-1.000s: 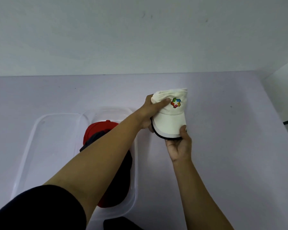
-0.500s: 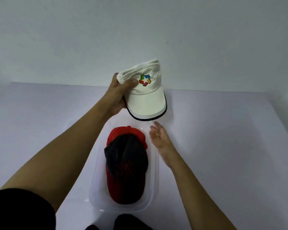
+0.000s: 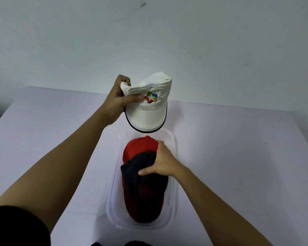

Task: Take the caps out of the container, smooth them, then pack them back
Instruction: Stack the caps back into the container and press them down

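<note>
My left hand [image 3: 116,102] grips the bunched back of a white cap [image 3: 148,110] with a coloured logo and a dark-edged brim, holding it in the air above the far end of the clear plastic container [image 3: 172,189]. Inside the container lie a red cap [image 3: 139,145] at the far end and a dark cap with a red brim [image 3: 144,190] on top of it. My right hand [image 3: 163,163] lies on the dark cap's crown, thumb spread across the fabric and fingers curled over its far edge.
The container stands on a pale lilac table [image 3: 238,157] that reaches the white wall [image 3: 149,41] behind. A dark shape [image 3: 132,243] shows at the bottom edge of the view.
My right hand let go of the white cap's brim and came down onto the dark cap in the container. My left hand lifted the white cap over the container's far end.
</note>
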